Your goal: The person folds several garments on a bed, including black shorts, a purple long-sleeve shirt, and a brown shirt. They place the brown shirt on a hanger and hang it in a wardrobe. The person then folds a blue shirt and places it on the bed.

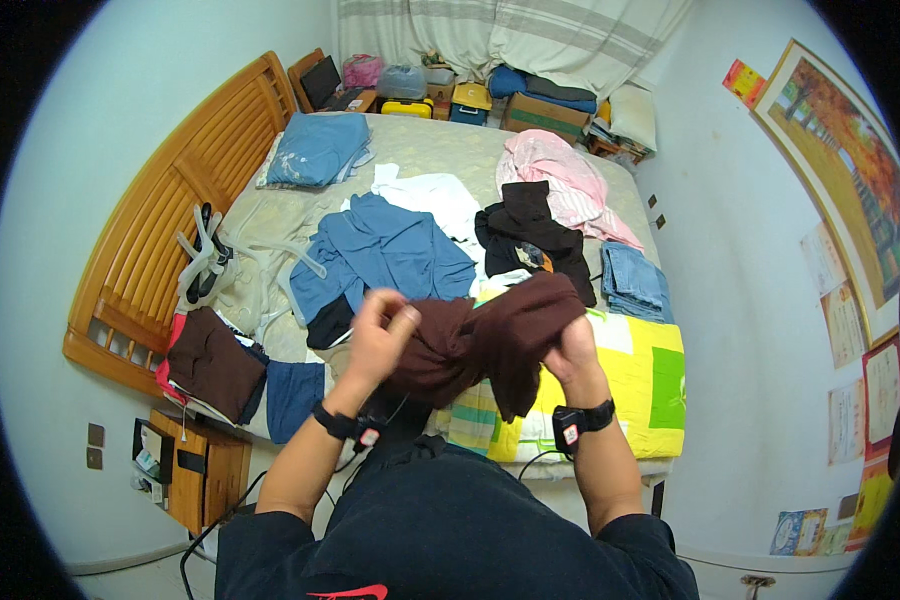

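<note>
A crumpled dark brown garment (487, 337) is held up in front of me, above the near side of the bed. My right hand (576, 351) grips its right end, the fingers partly hidden under the cloth. At the left end of the cloth is my left hand (381, 337), its fingers curled and slightly blurred; whether it pinches the fabric is unclear. Beyond the garment lie a spread blue garment (390, 244), a white one (435, 196) and a black one with a print (536, 232). Below it is a yellow, green and white quilt (630, 375).
Clothes hangers (206, 255) lie by the wooden headboard (187, 187). Folded clothes (214, 367) rest at the bed's near left corner, folded jeans (631, 279) at the right. Pink bedding (551, 169) and a blue pillow (319, 148) sit farther back. A wooden nightstand (221, 476) stands left.
</note>
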`<state>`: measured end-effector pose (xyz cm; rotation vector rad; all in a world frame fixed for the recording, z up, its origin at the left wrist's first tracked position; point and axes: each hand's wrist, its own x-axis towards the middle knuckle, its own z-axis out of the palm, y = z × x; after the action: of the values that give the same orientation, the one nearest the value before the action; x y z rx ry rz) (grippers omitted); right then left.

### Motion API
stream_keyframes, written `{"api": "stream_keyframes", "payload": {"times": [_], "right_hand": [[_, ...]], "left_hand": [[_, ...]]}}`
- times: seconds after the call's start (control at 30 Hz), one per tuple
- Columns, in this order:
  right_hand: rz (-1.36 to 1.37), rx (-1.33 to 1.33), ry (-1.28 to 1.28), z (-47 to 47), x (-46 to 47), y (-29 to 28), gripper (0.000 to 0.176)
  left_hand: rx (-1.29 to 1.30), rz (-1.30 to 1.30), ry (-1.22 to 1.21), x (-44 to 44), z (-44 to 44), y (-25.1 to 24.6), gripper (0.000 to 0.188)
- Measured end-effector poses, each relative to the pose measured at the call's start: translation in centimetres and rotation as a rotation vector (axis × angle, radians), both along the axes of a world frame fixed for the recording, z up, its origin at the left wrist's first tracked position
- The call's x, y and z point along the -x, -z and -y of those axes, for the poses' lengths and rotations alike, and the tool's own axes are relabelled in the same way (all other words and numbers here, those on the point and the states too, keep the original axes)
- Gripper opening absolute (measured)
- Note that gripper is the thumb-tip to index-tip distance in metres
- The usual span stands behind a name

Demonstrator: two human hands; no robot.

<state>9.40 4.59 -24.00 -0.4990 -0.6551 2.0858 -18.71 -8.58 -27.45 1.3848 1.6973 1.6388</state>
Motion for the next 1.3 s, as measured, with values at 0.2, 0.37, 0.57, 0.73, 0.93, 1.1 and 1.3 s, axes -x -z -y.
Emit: {"api": "stream_keyframes", "payload": {"times": [0.2,0.37,0.57,0.73,0.93,1.1,1.3], "right_hand": [[-0.138,0.095,-0.019,1.5,4.4,-1.9,0.041],[-0.244,0.112,-0.062,2.8,4.3,-3.8,0.044],[-0.198,0.072,0.076,2.2,2.5,-3.3,0.041],[0.171,0.048,0.219,3.1,0.5,-2.2,0.043],[0.55,-0.652,-0.12,6.2,2.8,-2.1,0.082],[0.574,-0.902,-0.465,7.3,5.3,-2.0,0.055],[0.408,-0.615,-0.451,7.6,5.6,-0.7,0.027]], "left_hand": [[0.223,-0.305,0.368,-8.0,1.9,1.4,0.094],[0.083,-0.371,0.032,-8.0,0.0,4.6,0.06],[-0.046,0.296,0.217,-4.9,-0.5,3.1,0.018],[0.027,0.289,0.261,-3.1,0.8,-2.4,0.015],[0.194,0.251,0.432,-4.0,2.4,-7.2,0.032],[0.261,0.081,0.591,-3.8,3.1,-8.5,0.03],[0.228,0.152,0.549,-1.5,4.5,-7.4,0.039]]}}
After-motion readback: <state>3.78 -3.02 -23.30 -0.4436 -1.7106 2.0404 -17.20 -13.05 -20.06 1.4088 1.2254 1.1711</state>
